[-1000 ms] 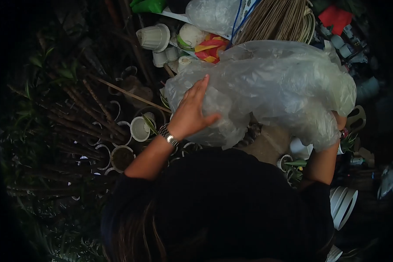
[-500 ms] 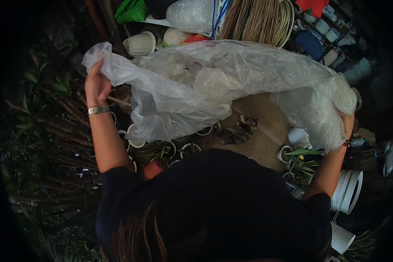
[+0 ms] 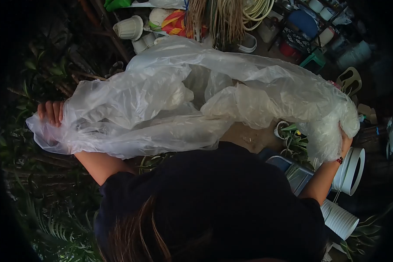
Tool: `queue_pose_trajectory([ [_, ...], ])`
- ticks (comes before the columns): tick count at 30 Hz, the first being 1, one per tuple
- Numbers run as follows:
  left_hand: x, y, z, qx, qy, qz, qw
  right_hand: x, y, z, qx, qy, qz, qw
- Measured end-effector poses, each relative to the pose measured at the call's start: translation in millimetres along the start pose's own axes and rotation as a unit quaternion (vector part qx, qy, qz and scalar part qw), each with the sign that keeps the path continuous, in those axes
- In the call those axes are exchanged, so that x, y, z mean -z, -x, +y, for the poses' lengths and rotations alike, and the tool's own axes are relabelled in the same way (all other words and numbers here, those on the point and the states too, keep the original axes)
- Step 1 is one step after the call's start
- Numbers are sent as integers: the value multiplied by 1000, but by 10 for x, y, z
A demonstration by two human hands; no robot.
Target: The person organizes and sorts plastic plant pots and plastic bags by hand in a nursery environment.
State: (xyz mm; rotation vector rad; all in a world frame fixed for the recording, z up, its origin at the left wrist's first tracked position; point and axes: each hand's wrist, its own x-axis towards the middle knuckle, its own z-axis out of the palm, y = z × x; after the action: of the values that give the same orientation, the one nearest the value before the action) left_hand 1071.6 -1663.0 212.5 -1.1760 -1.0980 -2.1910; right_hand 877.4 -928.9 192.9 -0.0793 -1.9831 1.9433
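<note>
A large crumpled sheet of clear plastic point(image 3: 161, 96) stretches between my two hands in front of my body. My left hand point(image 3: 51, 114) grips its left end, fingers curled over the film and partly veiled by it. At the other end, my right hand point(image 3: 346, 136) is closed on the bunched plastic, most of its fingers hidden behind the folds. The middle of the sheet sags in loose, overlapping folds.
Dense plants point(image 3: 43, 192) line the left side. White pots point(image 3: 131, 28), dried stalks point(image 3: 218, 22) and a coiled hose point(image 3: 258, 11) lie beyond the sheet. To the right stand a white bucket point(image 3: 351, 172), a ribbed white pot point(image 3: 339, 218) and potted plants point(image 3: 295, 139).
My left hand has moved outward and down, pulling the plastic wider to the left. The right hand has dropped slightly. The cat on the ground is no longer visible.
</note>
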Motion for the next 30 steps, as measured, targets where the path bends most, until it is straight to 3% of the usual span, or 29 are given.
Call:
queue_pose_trajectory([
  [2,-98,141,39,14,-26,23,999,241,151,23,-9,-30,18,999],
  [3,-143,225,-5,11,-188,299,935,381,185,36,-19,-10,30,999],
  [5,-72,328,-161,92,-403,523,745,503,238,22,-28,12,43,999],
  [6,34,346,-307,176,-469,496,709,564,296,-1,-20,8,51,998],
  [7,233,443,-412,239,-642,369,627,594,330,-24,-13,4,58,998],
  [8,371,513,-483,289,-779,221,510,632,358,-44,-13,7,59,998],
  [10,-60,230,-851,450,-637,384,494,734,397,-94,-8,17,78,997],
  [12,-61,184,-1106,374,-520,446,625,833,411,-98,3,31,80,996],
  [14,27,115,-1266,239,-324,440,803,911,467,-133,14,49,83,995],
  [15,169,83,-1228,169,-317,437,825,903,518,-168,28,38,100,994],
  [17,-394,-193,-1067,36,-254,396,881,1054,642,-264,44,19,120,992],
  [19,-768,-224,-948,-80,-339,444,825,1183,781,-331,69,0,120,990],
  [20,-941,-191,-997,-158,-294,466,819,1208,851,-352,72,-1,124,990],
  [22,-914,81,-944,-116,-113,303,939,1273,987,-366,83,-73,123,986],
  [23,-889,205,-1113,-29,-66,310,948,1253,1041,-371,86,-77,129,985],
  [24,-905,290,-1335,61,-18,316,947,1213,1101,-376,75,-56,139,986],
  [25,-1284,268,-1734,174,-92,384,902,1238,1151,-371,63,-34,144,987],
  [26,-705,653,-2232,308,-130,342,878,1272,1144,-358,62,-32,149,986],
  [29,-1770,489,-3128,461,-95,169,866,1452,930,-179,79,47,53,994],
  [30,-1907,227,-3194,517,-54,168,838,1366,912,-279,87,48,53,994],
])
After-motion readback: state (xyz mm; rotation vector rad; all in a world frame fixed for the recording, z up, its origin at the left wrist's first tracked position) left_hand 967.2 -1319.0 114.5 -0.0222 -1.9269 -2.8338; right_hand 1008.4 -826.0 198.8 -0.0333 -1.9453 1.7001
